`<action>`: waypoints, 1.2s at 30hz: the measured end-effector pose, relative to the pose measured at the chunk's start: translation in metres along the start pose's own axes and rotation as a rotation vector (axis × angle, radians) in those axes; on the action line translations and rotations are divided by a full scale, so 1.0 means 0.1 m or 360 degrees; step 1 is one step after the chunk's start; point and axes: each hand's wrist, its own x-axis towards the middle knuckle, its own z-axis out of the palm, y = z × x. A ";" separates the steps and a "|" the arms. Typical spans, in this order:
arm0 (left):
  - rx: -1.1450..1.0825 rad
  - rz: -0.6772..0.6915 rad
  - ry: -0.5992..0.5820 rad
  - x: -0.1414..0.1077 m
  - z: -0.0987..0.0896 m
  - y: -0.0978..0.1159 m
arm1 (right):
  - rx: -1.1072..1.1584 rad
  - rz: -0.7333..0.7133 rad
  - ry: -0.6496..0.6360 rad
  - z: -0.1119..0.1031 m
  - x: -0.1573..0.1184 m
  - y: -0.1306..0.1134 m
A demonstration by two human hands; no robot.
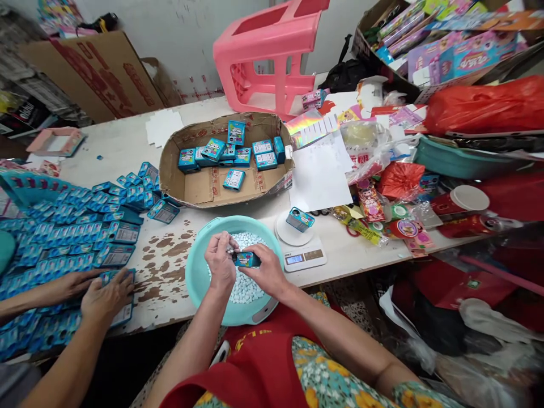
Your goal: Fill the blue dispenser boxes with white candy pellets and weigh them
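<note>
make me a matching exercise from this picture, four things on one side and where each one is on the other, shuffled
Things
1. small blue box
2. teal basin
3. digital scale
4. pink plastic stool

Places
A. at the far edge of the table, tipped on its side
B. at the near table edge, holding small white candies
C. held between the person's left hand and right hand
D. just right of the basin, with another blue box on its pan

Pairs: 1-C, 2-B, 3-D, 4-A
</note>
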 end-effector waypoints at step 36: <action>0.2410 0.0446 -0.0810 0.64 -0.27 -0.73 | 0.0482 0.0136 0.0143 -0.44 -0.44 0.07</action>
